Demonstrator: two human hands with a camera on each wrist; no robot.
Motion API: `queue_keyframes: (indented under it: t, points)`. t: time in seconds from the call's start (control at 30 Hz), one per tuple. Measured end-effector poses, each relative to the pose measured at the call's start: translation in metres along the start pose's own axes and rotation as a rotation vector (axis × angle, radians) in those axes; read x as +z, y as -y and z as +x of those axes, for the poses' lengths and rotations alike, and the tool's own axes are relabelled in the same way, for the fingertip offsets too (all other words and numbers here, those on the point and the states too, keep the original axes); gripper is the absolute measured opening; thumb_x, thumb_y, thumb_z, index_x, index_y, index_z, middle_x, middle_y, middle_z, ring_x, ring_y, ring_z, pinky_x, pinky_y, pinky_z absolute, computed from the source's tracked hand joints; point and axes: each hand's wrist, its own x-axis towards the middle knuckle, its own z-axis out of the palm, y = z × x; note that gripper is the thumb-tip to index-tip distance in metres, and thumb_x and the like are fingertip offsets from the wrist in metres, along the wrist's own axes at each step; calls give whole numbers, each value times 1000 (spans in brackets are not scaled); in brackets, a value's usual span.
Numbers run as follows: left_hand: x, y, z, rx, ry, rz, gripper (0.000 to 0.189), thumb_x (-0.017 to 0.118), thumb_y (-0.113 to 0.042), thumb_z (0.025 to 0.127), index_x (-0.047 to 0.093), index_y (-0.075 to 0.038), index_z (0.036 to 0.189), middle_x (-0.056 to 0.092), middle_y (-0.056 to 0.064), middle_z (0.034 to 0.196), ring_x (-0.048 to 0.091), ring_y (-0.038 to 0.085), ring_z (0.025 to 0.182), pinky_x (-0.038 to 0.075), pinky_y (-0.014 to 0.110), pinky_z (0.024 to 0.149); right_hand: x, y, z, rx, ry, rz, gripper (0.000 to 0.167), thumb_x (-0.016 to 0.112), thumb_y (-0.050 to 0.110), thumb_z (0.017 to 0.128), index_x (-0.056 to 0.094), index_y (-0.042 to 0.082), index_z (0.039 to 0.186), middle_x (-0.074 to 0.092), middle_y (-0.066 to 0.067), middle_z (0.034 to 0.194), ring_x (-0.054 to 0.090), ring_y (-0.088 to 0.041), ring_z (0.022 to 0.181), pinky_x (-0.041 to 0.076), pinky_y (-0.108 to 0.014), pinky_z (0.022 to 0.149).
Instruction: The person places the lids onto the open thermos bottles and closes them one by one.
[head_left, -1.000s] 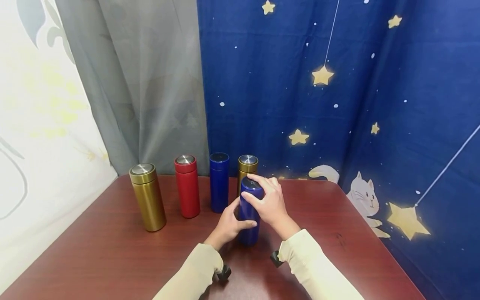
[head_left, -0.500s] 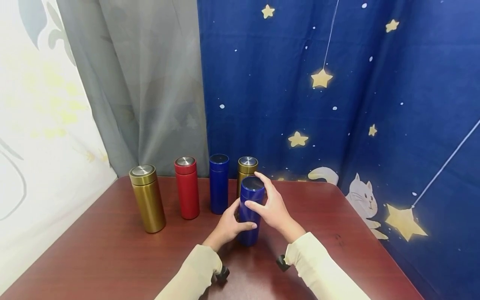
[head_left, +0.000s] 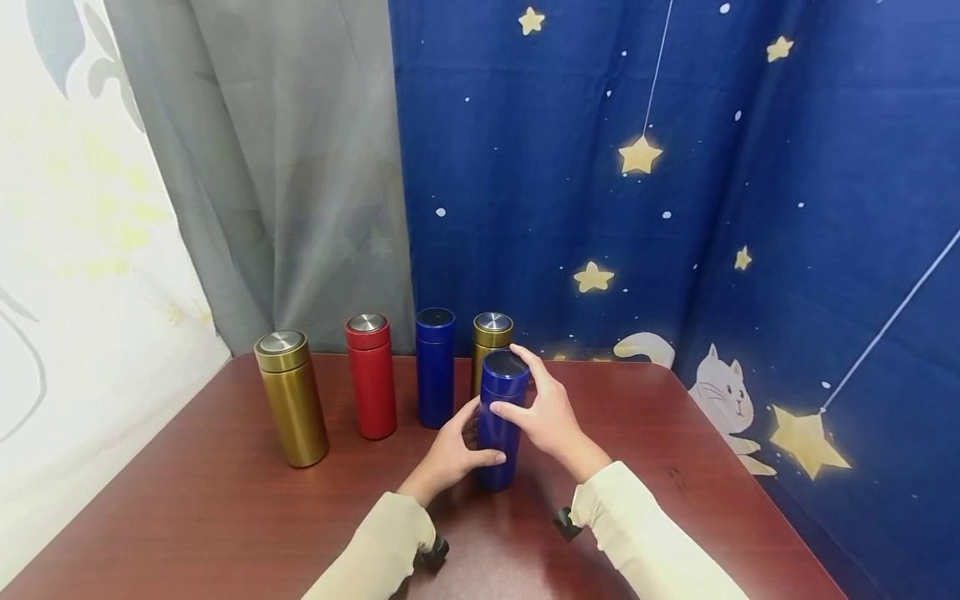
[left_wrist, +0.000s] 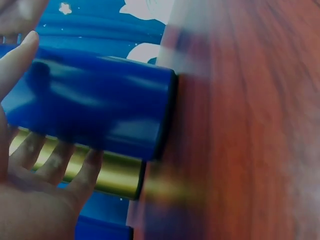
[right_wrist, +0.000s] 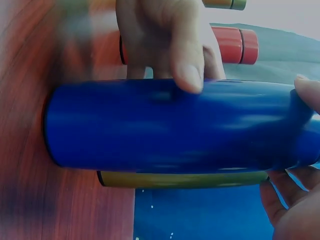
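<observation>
A blue thermos bottle (head_left: pixel 498 425) stands upright near the middle of the table, between my two hands. My left hand (head_left: pixel 446 458) holds its lower body from the left, thumb across the near side and fingers behind. From the right, my right hand (head_left: pixel 551 417) holds the upper part, its thumb just below the lid seam. In the left wrist view, the left fingers (left_wrist: pixel 60 160) reach along the blue bottle's far side. The right wrist view shows the left thumb lying over the bottle's edge. A gold thermos (head_left: pixel 491 329) stands just behind, partly hidden.
To the left stand a second blue thermos (head_left: pixel 436 375), a red thermos (head_left: pixel 372 383) and another gold thermos (head_left: pixel 295 408), all upright. The reddish wooden table (head_left: pixel 645 517) backs onto a grey curtain (head_left: pixel 330 167) and a blue star-patterned curtain (head_left: pixel 525 167).
My right hand has come off the lid top and slid down to the bottle's upper side. My left hand has shifted slightly left, its thumb a little lower. The bottle stays in place.
</observation>
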Motion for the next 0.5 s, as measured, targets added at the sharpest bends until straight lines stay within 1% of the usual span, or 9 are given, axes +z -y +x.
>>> queue_keyframes:
  t: [0.03,0.13,0.23,0.27,0.37,0.5]
  points:
    - [-1,-1,-1,14,3,-5,87,80,-2,77,31,1,149,52,25,134,57,41,115,47,54,94,-1,0,0,3,-9,-5,83,84,29,76,40,25,147,64,-8,120,62,-26,100,52,-48,83]
    - [-1,11,-1,49,6,-33,88,80,1,76,32,-1,150,51,27,134,55,46,113,44,60,94,-4,-4,1,16,-28,-21,84,84,28,76,41,25,147,63,-8,122,62,-28,101,51,-50,84]
    - [-3,26,1,80,9,-30,86,80,2,76,35,-7,149,52,23,135,55,45,112,43,61,94,-6,-7,2,25,-34,-29,84,84,28,76,40,25,147,61,-10,126,61,-30,104,51,-51,85]
    - [-4,31,2,81,11,-24,85,80,2,76,37,-9,149,52,21,135,56,44,113,44,61,94,-7,-8,3,28,-34,-32,84,84,29,76,40,26,147,60,-10,128,61,-30,104,51,-51,85]
    - [-7,36,1,82,15,27,83,81,-1,76,40,-11,147,53,16,135,56,43,114,45,60,94,-10,-11,4,28,-40,-36,83,84,29,77,40,26,148,59,-11,131,60,-32,105,51,-51,85]
    - [-12,37,-1,71,7,122,83,84,-7,75,43,-11,146,53,16,136,52,43,119,40,62,98,-13,-16,7,39,-52,-51,83,83,28,77,40,27,147,57,-11,132,60,-32,104,51,-50,85]
